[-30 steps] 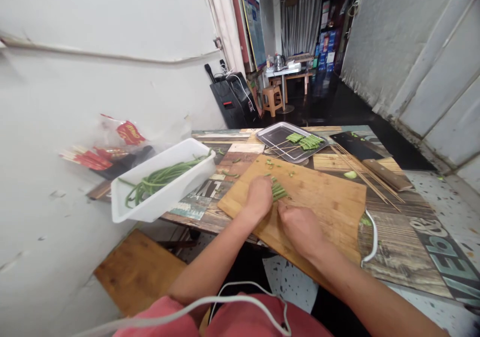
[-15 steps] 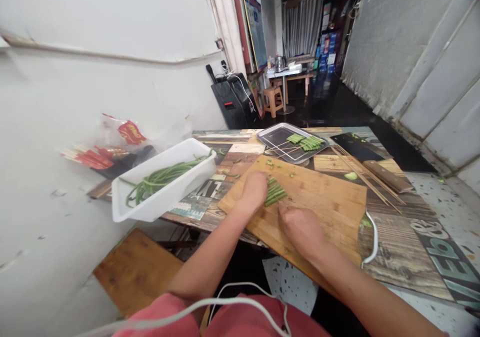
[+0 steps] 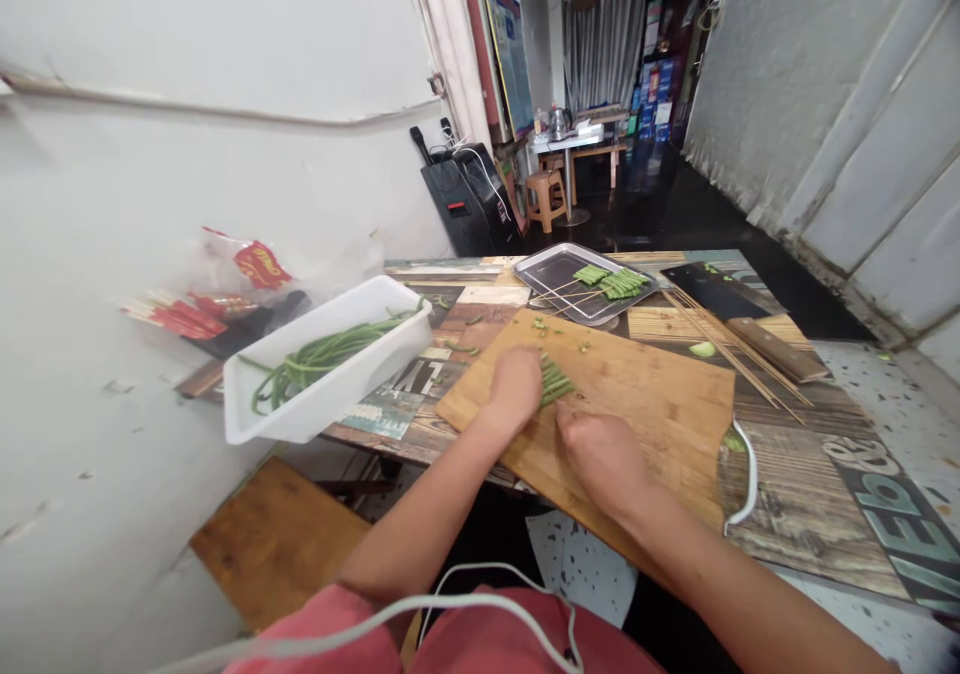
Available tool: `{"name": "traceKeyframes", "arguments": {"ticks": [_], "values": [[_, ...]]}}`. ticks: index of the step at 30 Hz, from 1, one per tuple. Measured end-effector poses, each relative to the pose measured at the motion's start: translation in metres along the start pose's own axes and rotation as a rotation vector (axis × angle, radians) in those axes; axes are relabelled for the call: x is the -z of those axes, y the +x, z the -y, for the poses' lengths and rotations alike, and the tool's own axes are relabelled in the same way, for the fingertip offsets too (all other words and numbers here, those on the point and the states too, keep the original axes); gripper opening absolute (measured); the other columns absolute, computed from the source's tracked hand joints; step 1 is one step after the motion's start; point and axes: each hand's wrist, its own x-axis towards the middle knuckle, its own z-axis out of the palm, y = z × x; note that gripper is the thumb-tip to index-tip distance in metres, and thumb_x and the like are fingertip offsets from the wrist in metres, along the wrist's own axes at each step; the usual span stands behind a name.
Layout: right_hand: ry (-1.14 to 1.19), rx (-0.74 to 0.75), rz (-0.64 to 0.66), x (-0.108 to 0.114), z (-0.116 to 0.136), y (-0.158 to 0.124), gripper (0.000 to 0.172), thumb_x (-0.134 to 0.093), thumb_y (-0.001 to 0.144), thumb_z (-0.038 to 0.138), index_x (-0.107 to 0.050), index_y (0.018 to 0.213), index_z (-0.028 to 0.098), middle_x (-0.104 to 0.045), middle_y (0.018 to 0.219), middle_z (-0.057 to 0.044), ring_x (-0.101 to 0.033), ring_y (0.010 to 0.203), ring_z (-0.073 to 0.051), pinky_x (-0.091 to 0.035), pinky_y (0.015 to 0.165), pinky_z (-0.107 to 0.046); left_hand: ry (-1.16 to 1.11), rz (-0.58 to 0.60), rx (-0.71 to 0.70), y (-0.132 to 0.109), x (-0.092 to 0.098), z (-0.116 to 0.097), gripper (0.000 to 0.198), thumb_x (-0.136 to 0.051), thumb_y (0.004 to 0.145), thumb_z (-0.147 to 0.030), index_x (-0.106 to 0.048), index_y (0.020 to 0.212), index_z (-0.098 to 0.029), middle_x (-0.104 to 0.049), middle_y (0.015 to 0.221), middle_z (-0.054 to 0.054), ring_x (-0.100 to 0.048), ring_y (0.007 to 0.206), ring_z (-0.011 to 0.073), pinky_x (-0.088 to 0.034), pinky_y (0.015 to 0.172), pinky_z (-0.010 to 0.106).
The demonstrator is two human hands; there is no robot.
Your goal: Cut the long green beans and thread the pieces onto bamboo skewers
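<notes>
A row of cut green bean pieces [image 3: 556, 382] lies side by side on the wooden cutting board [image 3: 660, 404]. My left hand [image 3: 516, 386] is closed over their left ends, its fingertips partly hidden. Just below the row's near right corner, my right hand [image 3: 602, 451] is closed in a pinch; whatever it grips is too thin or hidden to make out. Beyond the board, a metal tray [image 3: 546, 272] bears bean pieces threaded on skewers [image 3: 574, 304]. Loose bamboo skewers [image 3: 731, 349] lie to the right of the board.
A white plastic bin [image 3: 330, 419] with long green beans [image 3: 322, 359] stands at the left. To the right lies a cleaver [image 3: 776, 351] with a wooden handle, near the skewers. Bean scraps [image 3: 540, 326] dot the board. A white cable [image 3: 420, 604] crosses in front of me.
My left hand has shifted slightly right, covering more of the bean pieces. The right hand stays almost where it was.
</notes>
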Motion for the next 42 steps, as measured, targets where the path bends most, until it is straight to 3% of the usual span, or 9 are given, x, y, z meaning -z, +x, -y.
{"name": "traceKeyframes", "arguments": {"ticks": [5, 11, 16, 30, 42], "values": [[0.0, -0.005, -0.005, 0.0, 0.0, -0.001, 0.033, -0.04, 0.084, 0.004, -0.059, 0.111, 0.007, -0.07, 0.08, -0.014, -0.068, 0.071, -0.025, -0.05, 0.058, -0.03, -0.035, -0.012, 0.0, -0.006, -0.001, 0.005, 0.027, -0.042, 0.083, -0.009, -0.069, 0.087, -0.008, -0.07, 0.089, 0.016, -0.064, 0.085, 0.0238, -0.046, 0.079, 0.031], [0.003, -0.008, 0.006, 0.002, 0.0, -0.002, 0.033, -0.038, 0.085, 0.004, -0.058, 0.111, 0.007, -0.07, 0.077, -0.013, -0.068, 0.07, -0.025, -0.049, 0.056, -0.031, -0.175, -0.174, 0.03, -0.001, 0.007, 0.021, 0.027, -0.044, 0.084, -0.011, -0.071, 0.085, -0.013, -0.07, 0.09, 0.012, -0.063, 0.087, 0.0207, -0.045, 0.081, 0.028], [0.005, -0.01, 0.015, 0.004, 0.0, -0.002, 0.033, -0.036, 0.085, 0.003, -0.059, 0.107, 0.008, -0.07, 0.078, -0.014, -0.068, 0.071, -0.026, -0.049, 0.057, -0.031, -0.162, -0.075, -0.011, 0.005, 0.001, 0.023, 0.02, -0.05, 0.081, -0.013, -0.07, 0.08, -0.012, -0.07, 0.085, 0.011, -0.062, 0.082, 0.0197, -0.044, 0.079, 0.028], [0.007, 0.006, 0.011, 0.003, 0.0, -0.001, 0.032, -0.039, 0.084, 0.003, -0.06, 0.107, 0.007, -0.07, 0.078, -0.013, -0.068, 0.071, -0.025, -0.049, 0.057, -0.031, -0.242, -0.088, 0.022, 0.003, -0.008, 0.024, 0.017, -0.052, 0.079, -0.01, -0.068, 0.08, -0.013, -0.069, 0.084, 0.009, -0.061, 0.081, 0.0186, -0.044, 0.076, 0.028], [0.002, 0.022, 0.021, 0.003, -0.002, -0.002, 0.033, -0.039, 0.083, 0.004, -0.059, 0.109, 0.007, -0.07, 0.077, -0.012, -0.068, 0.072, -0.026, -0.049, 0.057, -0.031, -0.311, 0.014, 0.001, 0.004, -0.001, 0.032, 0.021, -0.053, 0.075, -0.006, -0.066, 0.088, -0.013, -0.069, 0.083, 0.006, -0.061, 0.077, 0.016, -0.044, 0.072, 0.025]]}}
